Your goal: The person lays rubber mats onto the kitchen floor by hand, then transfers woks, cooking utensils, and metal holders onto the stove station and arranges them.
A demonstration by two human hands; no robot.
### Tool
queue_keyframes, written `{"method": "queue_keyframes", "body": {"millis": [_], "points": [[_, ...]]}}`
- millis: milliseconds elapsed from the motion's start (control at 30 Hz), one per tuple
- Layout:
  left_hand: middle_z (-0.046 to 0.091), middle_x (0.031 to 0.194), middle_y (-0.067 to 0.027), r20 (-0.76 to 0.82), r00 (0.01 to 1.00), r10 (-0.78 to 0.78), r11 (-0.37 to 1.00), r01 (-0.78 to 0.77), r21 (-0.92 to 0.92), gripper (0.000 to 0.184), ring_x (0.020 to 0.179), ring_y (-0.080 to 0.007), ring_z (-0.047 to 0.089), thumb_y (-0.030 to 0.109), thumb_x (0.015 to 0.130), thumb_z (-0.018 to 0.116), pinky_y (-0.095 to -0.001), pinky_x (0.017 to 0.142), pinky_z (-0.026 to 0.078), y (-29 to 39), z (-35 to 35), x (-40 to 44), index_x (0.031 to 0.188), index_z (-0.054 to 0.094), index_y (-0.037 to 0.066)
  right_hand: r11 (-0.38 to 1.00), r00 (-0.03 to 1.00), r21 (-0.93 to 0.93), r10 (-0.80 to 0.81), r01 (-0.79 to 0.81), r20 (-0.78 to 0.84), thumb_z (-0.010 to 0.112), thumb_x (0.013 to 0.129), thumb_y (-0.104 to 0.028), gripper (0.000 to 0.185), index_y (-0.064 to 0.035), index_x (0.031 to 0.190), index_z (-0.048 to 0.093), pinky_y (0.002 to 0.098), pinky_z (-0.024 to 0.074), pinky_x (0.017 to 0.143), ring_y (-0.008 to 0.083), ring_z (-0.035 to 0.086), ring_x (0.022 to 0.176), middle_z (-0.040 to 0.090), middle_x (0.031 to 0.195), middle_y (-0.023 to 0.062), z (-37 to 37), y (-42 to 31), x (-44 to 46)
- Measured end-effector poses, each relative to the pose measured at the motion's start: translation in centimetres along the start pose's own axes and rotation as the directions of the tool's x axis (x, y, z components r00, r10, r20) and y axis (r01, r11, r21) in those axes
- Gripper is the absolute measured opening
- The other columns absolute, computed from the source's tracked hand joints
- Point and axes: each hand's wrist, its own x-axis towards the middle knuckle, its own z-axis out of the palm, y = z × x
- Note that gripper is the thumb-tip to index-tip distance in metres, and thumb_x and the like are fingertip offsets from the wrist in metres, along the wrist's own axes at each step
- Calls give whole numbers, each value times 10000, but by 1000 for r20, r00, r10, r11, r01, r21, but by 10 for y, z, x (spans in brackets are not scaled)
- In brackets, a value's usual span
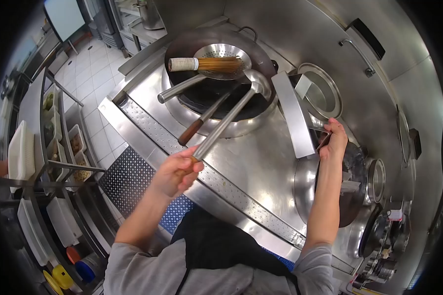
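My left hand point(177, 172) is closed around the wooden end of a long ladle point(226, 119); its bowl rests over the near right part of a large dark wok point(182, 46). In the wok lie a perforated strainer point(221, 50) with a tubular handle, a bamboo wok brush point(216, 64) across it, and a wooden-handled utensil point(197, 125), whose far end is hard to make out. My right hand point(335, 139) grips the near end of a boxy, open stainless-steel piece point(294, 115), held tilted. Behind that piece sits a round metal pan point(325, 91).
The steel cooktop point(251, 172) has a perforated drain channel point(226, 184) along its front. A second wok point(352, 196) stands at right. Shelves with food trays point(79, 140) and a white basket point(22, 150) are at left. A wall handle point(352, 49) juts out behind.
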Motion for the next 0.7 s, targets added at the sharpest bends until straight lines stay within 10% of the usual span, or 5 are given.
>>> {"method": "queue_keyframes", "body": {"millis": [267, 500, 700], "points": [[561, 918, -120, 75, 985, 155, 980, -163, 116, 576, 570, -100, 524, 133, 926, 534, -199, 395, 444, -16, -10, 69, 1456, 341, 21, 984, 992, 125, -119, 124, -44, 565, 754, 69, 280, 56, 1028, 620, 241, 399, 520, 120, 516, 610, 571, 775, 62, 82, -8, 13], [604, 1032, -144, -216, 934, 285, 919, -202, 339, 509, 626, -145, 591, 149, 947, 514, -240, 510, 520, 23, -2, 149, 1419, 380, 14, 971, 985, 187, -162, 150, 50, 534, 722, 91, 122, 1, 793, 576, 304, 385, 412, 161, 518, 497, 561, 680, 57, 204, 66, 58], [595, 1099, -114, -300, 814, 497, 700, -172, 693, 638, 817, -166, 638, 35, 882, 595, -257, 621, 533, 9, 10, 138, 1475, 363, 19, 983, 981, 11, -181, 182, -69, 671, 701, -9, 138, -12, 838, 657, 341, 519, 683, 185, 618, 710, 654, 778, 87, 259, 120, 29]]}}
